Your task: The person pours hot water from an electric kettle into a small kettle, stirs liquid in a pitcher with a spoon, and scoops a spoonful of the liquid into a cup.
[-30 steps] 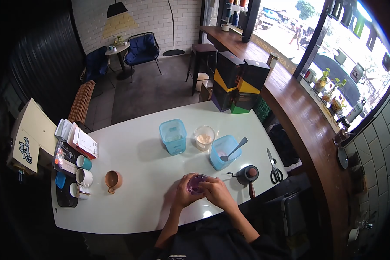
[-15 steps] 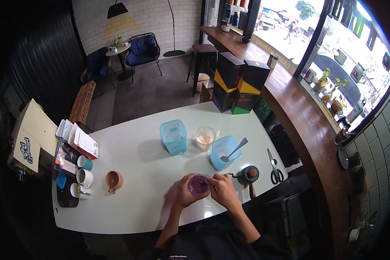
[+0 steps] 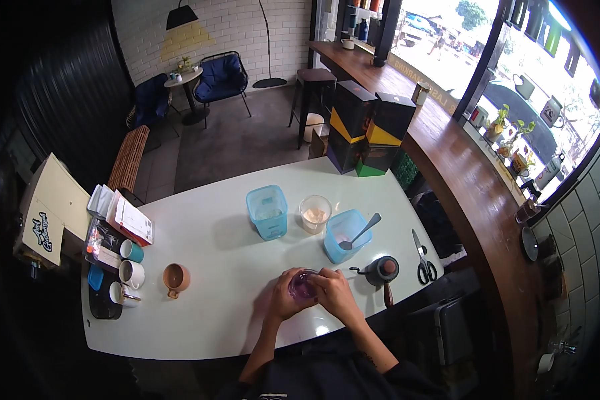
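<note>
My left hand [image 3: 287,297] is wrapped round a clear glass [image 3: 303,285] with purple contents, near the front edge of the white table [image 3: 213,320]. At the glass's right rim is my right hand [image 3: 333,291], its fingers closed together; what they grip is hidden. Beyond the glass stand a tall blue container [image 3: 267,215], a clear cup [image 3: 315,212] with pale contents, and a lower blue container [image 3: 339,252] with a spoon [image 3: 363,231] leaning in it. A dark pot [image 3: 381,269] with a wooden handle is to the right of my right hand.
Black-handled scissors [image 3: 423,261] lie near the right edge. Dark boxes [image 3: 368,127] are stacked at the back right corner. On the left are a brown cup [image 3: 176,279], a tray [image 3: 102,301] with several mugs, and papers [image 3: 131,219]. A wooden counter [image 3: 460,180] curves along the right.
My right hand moved slightly right from the glass, then back left over its rim. My left hand has kept hold of the glass.
</note>
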Demonstrator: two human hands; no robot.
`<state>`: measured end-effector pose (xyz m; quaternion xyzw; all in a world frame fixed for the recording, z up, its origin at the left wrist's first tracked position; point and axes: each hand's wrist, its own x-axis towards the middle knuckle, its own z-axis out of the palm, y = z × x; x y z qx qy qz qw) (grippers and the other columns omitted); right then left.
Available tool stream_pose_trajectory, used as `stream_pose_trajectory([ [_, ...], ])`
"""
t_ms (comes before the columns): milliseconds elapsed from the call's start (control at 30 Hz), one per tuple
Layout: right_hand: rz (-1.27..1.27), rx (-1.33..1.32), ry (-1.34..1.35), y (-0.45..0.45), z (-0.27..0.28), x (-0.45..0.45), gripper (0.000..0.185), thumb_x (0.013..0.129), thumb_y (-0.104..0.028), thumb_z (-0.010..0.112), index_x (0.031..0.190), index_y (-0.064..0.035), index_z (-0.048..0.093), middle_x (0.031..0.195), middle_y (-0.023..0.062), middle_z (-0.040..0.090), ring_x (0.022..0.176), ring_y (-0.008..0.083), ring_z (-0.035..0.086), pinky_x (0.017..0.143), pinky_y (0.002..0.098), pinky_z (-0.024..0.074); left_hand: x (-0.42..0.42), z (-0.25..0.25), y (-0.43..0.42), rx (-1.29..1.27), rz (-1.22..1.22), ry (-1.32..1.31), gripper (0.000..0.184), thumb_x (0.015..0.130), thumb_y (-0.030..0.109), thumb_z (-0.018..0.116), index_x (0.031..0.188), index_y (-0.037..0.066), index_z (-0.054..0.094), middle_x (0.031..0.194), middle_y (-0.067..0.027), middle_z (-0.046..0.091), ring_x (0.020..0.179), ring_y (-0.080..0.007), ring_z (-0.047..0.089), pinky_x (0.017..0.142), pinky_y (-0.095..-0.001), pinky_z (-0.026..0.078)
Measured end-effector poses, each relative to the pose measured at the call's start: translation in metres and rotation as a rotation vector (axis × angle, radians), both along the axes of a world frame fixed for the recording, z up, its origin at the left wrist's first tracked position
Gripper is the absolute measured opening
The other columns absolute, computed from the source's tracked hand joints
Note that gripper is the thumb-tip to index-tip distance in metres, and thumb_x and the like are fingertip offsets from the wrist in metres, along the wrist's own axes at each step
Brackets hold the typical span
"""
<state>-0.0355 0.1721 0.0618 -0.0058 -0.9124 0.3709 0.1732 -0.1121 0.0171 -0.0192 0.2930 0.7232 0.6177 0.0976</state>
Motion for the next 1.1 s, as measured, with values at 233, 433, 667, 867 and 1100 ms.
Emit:
stream_pose_trajectory([
  [233,-0.049,0.092,0.022,0.01,0.001,0.005,0.015,0.084,-0.007,0.07,0.097,-0.0038,0.077,0.08,0.0127,0.065,0.074,0.0323,0.061,0.074,0.0409,0.0446,0.0,-0.001,0.002,0.016,-0.006,-0.014,0.078,0.062,0.029,0.097,0.128,0.007,0.06,0.124,-0.0133,0.067,0.116,-0.0329,0.064,0.101,-0.0446,0.052],
  [433,0.044,0.027,-0.076,0.01,0.01,0.008,0.014,0.086,-0.007,0.069,0.097,-0.0044,0.077,0.08,0.0138,0.065,0.073,0.0351,0.061,0.073,0.0428,0.0468,-0.001,0.001,-0.001,-0.079,-0.017,0.129,0.087,0.063,0.017,0.1,0.136,0.005,0.054,0.125,-0.0104,0.065,0.113,-0.0215,0.066,0.099,-0.0387,0.057],
  [667,-0.031,-0.045,-0.045,0.005,-0.005,0.001,0.015,0.086,-0.007,0.068,0.098,-0.0046,0.077,0.083,0.0144,0.066,0.076,0.0366,0.063,0.076,0.0438,0.0483,-0.003,-0.005,-0.001,-0.038,-0.031,0.081,0.088,0.062,0.019,0.1,0.136,0.006,0.054,0.126,-0.0107,0.064,0.113,-0.0222,0.066,0.099,-0.0392,0.056],
  [867,-0.126,0.032,0.033,0.009,-0.003,0.005,0.016,0.085,-0.006,0.068,0.098,-0.0048,0.077,0.083,0.0142,0.066,0.077,0.0355,0.064,0.076,0.0438,0.0486,-0.001,0.003,0.0,-0.054,-0.03,0.141,0.088,0.062,0.02,0.1,0.135,0.005,0.054,0.126,-0.0109,0.064,0.114,-0.022,0.065,0.099,-0.0381,0.056],
  [1100,-0.096,0.009,-0.077,0.011,-0.001,0.008,0.013,0.085,-0.006,0.069,0.095,-0.0043,0.078,0.082,0.0151,0.066,0.078,0.0364,0.066,0.074,0.045,0.0507,-0.001,0.006,-0.001,-0.068,-0.024,0.13,0.085,0.063,0.02,0.1,0.134,0.005,0.055,0.126,-0.0109,0.065,0.113,-0.0218,0.066,0.098,-0.038,0.057],
])
